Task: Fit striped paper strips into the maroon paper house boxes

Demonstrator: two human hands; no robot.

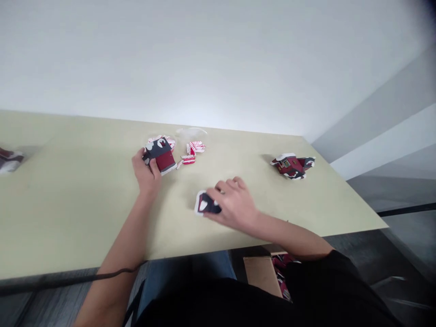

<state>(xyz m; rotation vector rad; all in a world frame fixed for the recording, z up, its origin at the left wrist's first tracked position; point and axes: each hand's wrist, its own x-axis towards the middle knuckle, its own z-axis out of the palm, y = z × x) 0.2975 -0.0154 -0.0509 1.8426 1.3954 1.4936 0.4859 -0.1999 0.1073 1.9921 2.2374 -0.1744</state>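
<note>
The left hand (146, 175) grips a boxy red-and-grey piece (165, 160); the right hand (236, 204) clasps a white-edged dark piece (203, 204). Open tabletop (180, 229) separates both from its front edge (190, 252).

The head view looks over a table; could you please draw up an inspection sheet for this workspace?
Surface: pale yellowish table.
Things in hand: grey-maroon piece; white-edged piece, blurred.
Clutter: striped pieces beside the grey-maroon piece; dark-red piece to the right; brown-white item cut off at left.
Hands: left hand grips the grey-maroon piece; right hand grips the white-edged piece.
Cables: dark cord at lower left, cable or strap unclear.
Surroundings: pale wall behind; open cardboard box with maroon contents below the near edge.
</note>
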